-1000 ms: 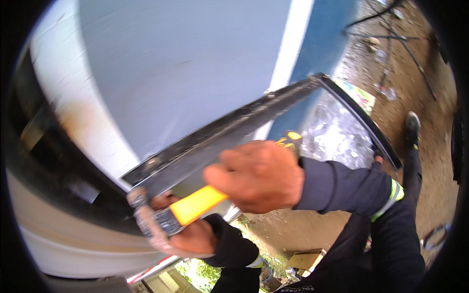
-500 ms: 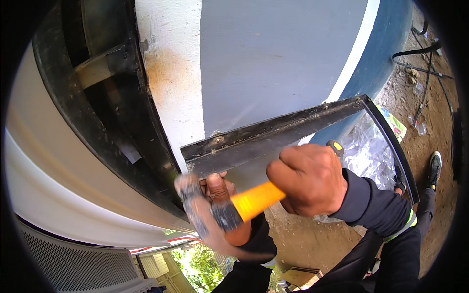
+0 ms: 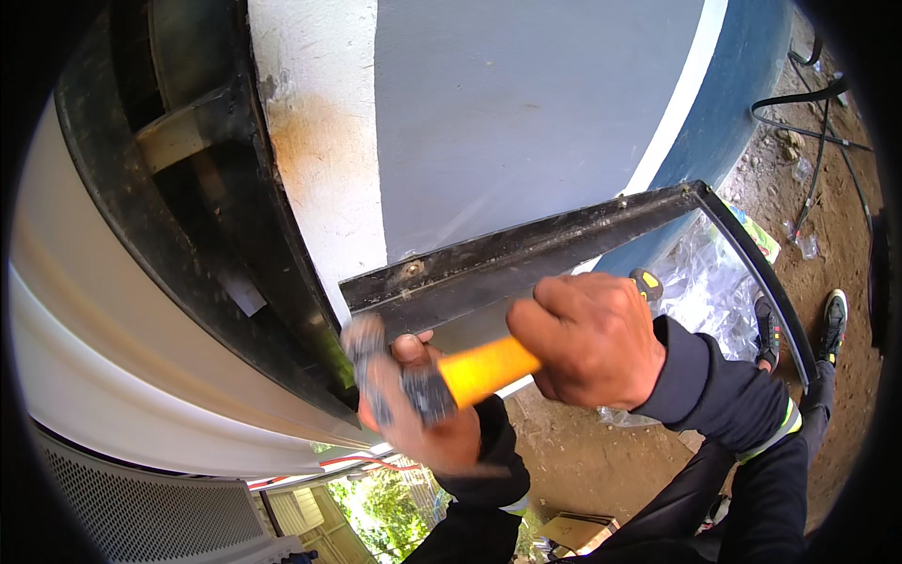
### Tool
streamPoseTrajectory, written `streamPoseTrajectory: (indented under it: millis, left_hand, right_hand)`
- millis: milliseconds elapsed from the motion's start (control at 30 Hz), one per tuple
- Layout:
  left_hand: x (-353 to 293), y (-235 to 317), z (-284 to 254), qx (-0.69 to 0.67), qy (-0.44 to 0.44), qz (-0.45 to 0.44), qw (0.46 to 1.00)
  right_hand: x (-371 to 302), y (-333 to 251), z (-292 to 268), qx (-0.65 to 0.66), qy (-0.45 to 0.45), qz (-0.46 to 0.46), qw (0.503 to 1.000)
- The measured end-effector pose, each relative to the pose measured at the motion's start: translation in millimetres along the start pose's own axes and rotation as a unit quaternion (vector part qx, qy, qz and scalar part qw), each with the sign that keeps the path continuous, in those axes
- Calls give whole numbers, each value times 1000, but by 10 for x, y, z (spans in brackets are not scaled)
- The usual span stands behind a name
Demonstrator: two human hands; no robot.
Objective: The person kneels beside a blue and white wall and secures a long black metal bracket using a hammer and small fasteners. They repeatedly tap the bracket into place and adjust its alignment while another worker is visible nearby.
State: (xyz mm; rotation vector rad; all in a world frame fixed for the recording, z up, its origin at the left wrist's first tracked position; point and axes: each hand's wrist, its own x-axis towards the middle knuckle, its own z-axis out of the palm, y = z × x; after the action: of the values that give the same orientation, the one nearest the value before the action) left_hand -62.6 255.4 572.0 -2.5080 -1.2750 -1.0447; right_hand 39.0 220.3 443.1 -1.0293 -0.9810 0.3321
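Observation:
My right hand [image 3: 592,343] is closed round the yellow handle of a claw hammer [image 3: 484,374]. The hammer's dark head is smeared by motion and lies at the near left end of a black metal bar [image 3: 526,240]. Behind and below the head is my left hand [image 3: 453,437], its thumb raised and its fingers curled at the end of the bar. Whatever those fingers grip is hidden by the hammer. The bar runs along a painted grey, white and blue panel [image 3: 507,122], joining a curved black strip [image 3: 756,273] at the far right.
At left stands a dark open frame [image 3: 211,216] beside a curved pale panel [image 3: 141,310]. Clear plastic sheeting [image 3: 705,296] lies behind the bar, near a yellow and black tool end [image 3: 645,284]. Black cables [image 3: 825,122] lie on dirt ground; a cardboard box [image 3: 578,533] sits below.
The view has shifted slightly, so the bar and panel sit a little further left. The hammer and my right hand are slightly higher and further left, with the hammer head blurred in both frames.

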Motion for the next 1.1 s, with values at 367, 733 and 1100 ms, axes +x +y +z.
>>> streamPoseTrajectory:
  millis: [367, 733, 1100]
  left_hand:
    - [-32, 122, 62, -75, 49, -127, 988]
    - [-41, 117, -95, -59, -33, -121, 990]
    - [-148, -17, 233, -119, 57, -86, 988]
  right_hand:
    - [-108, 88, -79, 7, -3, 18, 1000]
    - [-394, 199, -131, 39, -34, 32, 998]
    - [-1138, 224, -326, -8, 39, 199, 979]
